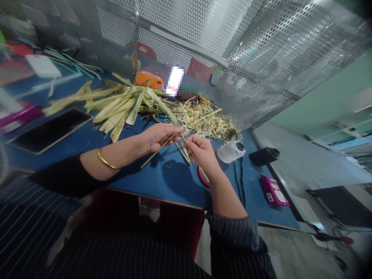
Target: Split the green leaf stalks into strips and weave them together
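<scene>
left hand point(161, 137) and right hand point(202, 153) both pinch several plant strips point(170, 112) near two rolls point(230, 152).

The surface point(145, 186) is showing plain blue. The thin strips point(149, 159) are showing yellow-green. Toward the far edge, the long husks point(116, 106) are mixing pale green with straw yellow, and an orange object point(148, 80) is glowing. By the right edge, a black spool point(263, 156) is looking matt. Pale stripes are lining the dark sleeve point(235, 231).

Leaves point(116, 110) left, shreds point(215, 124) right, on table point(142, 178)
</scene>
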